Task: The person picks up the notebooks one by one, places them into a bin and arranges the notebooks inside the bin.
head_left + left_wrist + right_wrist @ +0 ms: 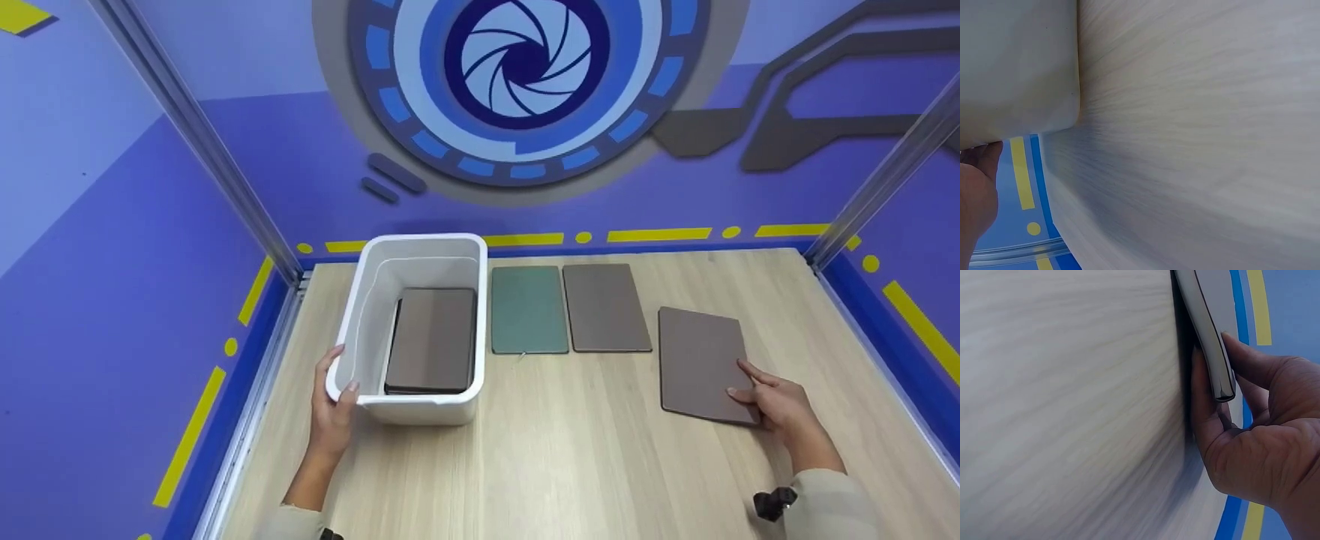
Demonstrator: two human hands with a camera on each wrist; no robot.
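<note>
With thumb on top and fingers underneath, my right hand (780,405) pinches the near right corner of a brown notebook (701,364). In the right wrist view the notebook's pale page edge (1216,354) shows between thumb and fingers, close over the table. My left hand (334,405) grips the near left corner of a white plastic bin (442,411), its thumb over the rim. Inside the bin lies another brown notebook (433,337), with dark edges showing beneath it.
Right of the bin, a green notebook (529,309) and a brown one (607,307) lie side by side on the wooden table (570,450). Blue-purple panels (255,150) wall the table at the back and both sides, with metal posts at the corners.
</note>
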